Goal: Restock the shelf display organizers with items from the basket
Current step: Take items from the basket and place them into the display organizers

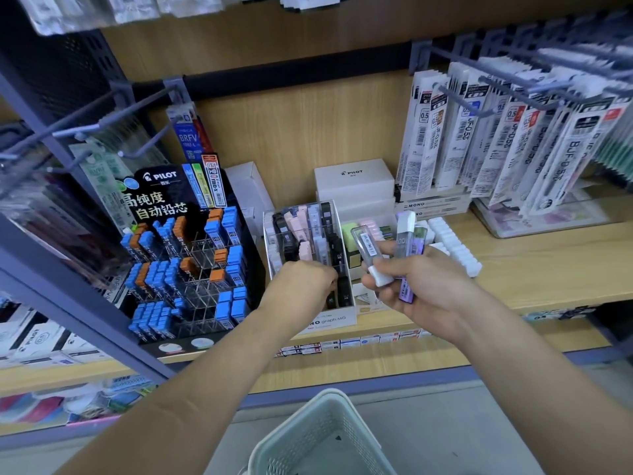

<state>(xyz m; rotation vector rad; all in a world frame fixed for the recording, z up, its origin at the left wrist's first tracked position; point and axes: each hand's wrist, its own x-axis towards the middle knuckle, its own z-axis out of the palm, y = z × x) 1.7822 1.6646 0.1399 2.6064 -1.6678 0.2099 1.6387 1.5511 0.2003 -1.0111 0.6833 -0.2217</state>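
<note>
hold the 3 or so lead cases [369,250] fanned and pinched in the right hand [411,286], just right of the clear organizer [330,318] on the shelf [531,265] and well apart from the basket [329,394] below. pass 1 case at a time to the left hand [305,282], curled knuckles-up over the organizer's front rows, though cannot tell whether gripping a case there or only parting them. match each case's colour to its row, slide in upright with the cap on top, and ease down gently to avoid toppling neighbouring cases or dropping any behind the front wall.
</note>
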